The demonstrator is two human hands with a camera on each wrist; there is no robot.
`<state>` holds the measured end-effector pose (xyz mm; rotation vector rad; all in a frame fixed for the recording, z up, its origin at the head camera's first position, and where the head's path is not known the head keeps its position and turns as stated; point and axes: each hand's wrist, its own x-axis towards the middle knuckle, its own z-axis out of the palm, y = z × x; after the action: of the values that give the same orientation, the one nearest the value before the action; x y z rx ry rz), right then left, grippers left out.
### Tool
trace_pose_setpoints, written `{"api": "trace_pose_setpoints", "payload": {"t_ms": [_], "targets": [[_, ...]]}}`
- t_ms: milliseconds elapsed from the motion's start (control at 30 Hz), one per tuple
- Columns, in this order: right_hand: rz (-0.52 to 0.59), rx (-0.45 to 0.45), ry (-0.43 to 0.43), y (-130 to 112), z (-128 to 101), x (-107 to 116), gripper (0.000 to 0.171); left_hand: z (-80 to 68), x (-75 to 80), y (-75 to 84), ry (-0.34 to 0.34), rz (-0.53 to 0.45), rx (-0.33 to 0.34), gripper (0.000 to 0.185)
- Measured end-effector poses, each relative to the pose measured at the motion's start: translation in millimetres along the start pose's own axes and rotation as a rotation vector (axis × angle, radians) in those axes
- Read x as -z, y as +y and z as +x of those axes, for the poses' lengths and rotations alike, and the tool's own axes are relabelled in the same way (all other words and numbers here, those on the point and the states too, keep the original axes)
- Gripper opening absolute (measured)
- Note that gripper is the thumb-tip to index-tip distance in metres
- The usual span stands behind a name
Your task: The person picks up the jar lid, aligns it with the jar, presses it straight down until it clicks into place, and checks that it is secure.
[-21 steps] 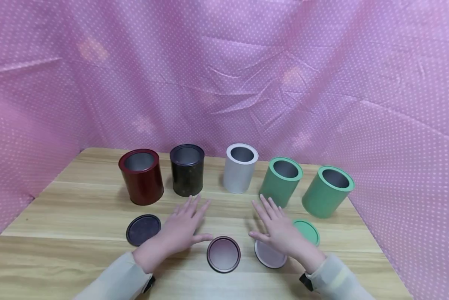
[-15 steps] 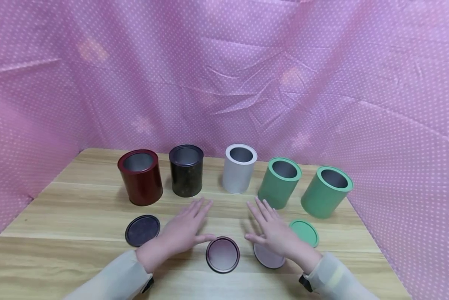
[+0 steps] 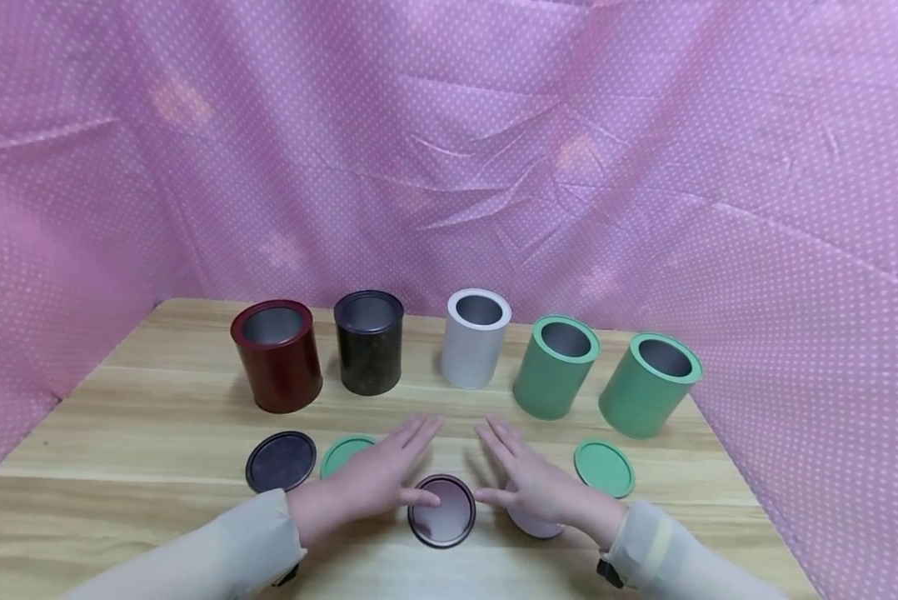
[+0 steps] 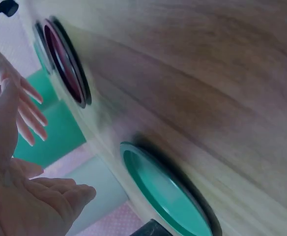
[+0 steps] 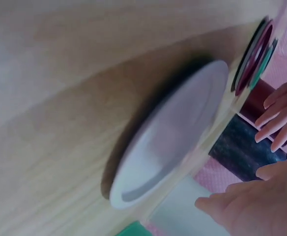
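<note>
My left hand (image 3: 377, 475) hovers palm down with straight fingers, its thumb overlapping the dark red lid (image 3: 443, 525) in the head view. Behind that hand, a green lid (image 3: 344, 451) is partly covered. Facing it, my right hand (image 3: 531, 483) is also spread and holds nothing; a white lid (image 3: 535, 525) lies mostly hidden beneath it. In the right wrist view, the white lid (image 5: 173, 132) lies flat on the wood, apart from the fingers. The left wrist view has the green lid (image 4: 165, 189) below the left hand (image 4: 30, 196).
Lidless cans stand along the back: dark red (image 3: 284, 375), black (image 3: 371, 362), white (image 3: 470, 358), and two green ones, the inner can (image 3: 545, 390) and the outer can (image 3: 636, 404). A black lid (image 3: 281, 462) lies left, another green lid (image 3: 604, 468) right. Pink dotted cloth (image 3: 449, 167) surrounds the table.
Both hands have moved inward and closer together, back from the cans. The left green lid has come into sight from under the left hand; the right green lid shows fully.
</note>
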<state>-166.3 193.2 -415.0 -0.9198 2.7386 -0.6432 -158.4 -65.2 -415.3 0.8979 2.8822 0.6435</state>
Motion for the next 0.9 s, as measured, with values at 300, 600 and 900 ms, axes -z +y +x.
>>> {"api": "trace_pose_setpoints", "payload": {"t_ms": [300,600,900], "targets": [[0.015,-0.037,-0.08,-6,4,-9,0.088,0.8,-2.1,-9.4,-0.062,0.079,-0.081,0.095],[0.058,-0.051,-0.102,-6,12,-14,0.091,1.1,1.2,-16.5,-0.116,0.062,-0.087,0.095],[0.112,0.002,-0.092,-11,20,-19,0.087,2.8,6.7,-31.9,-0.178,0.016,-0.093,0.096]]}}
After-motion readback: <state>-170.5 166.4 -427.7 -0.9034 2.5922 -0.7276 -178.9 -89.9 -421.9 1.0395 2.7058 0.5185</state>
